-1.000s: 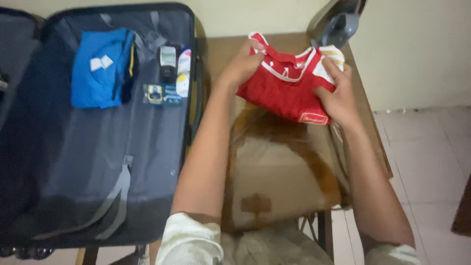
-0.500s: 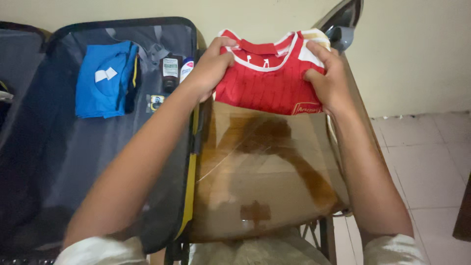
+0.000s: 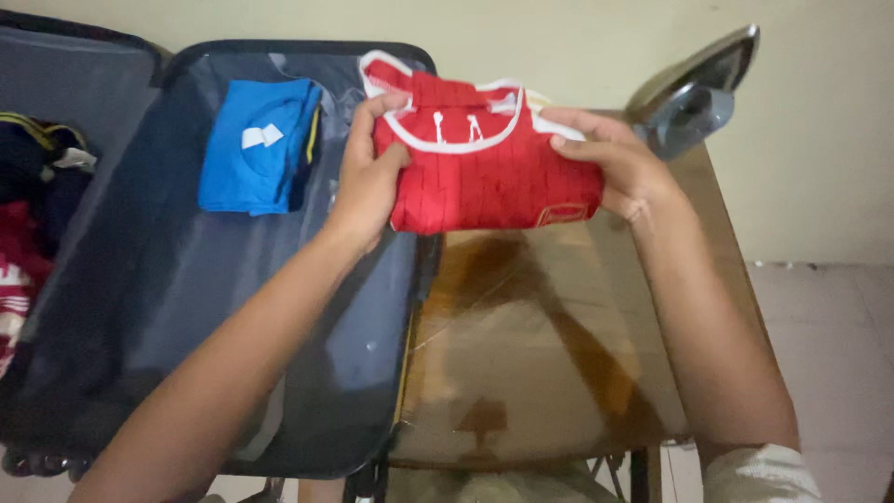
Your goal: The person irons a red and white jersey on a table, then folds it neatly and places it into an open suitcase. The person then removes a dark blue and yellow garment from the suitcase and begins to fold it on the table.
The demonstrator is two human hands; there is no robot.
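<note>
Both hands grip a folded red shirt (image 3: 484, 172) with white trim at the collar. Left hand (image 3: 368, 177) closed on the shirt's left edge, fingers curled over the top near the collar, thumb not visible. Right hand (image 3: 619, 168) closed on the right edge — fingers lie across the top, thumb on the near side.

Position: shirt is held up off the surfaces, over the boundary between the open suitcase (image 3: 186, 307) and the table (image 3: 531, 354). Left part of the shirt overlaps the suitcase's right rim; right part is above the table's far end.

Suitcase lining is grey. A folded blue shirt (image 3: 256, 144) lies in the far part of that half, just left of the left hand — apart from it. Dark and red clothes (image 3: 28, 214) fill the other half at far left.

An iron (image 3: 694, 93) stands tilted at the table's far right corner, near the right hand, not touching.
</note>
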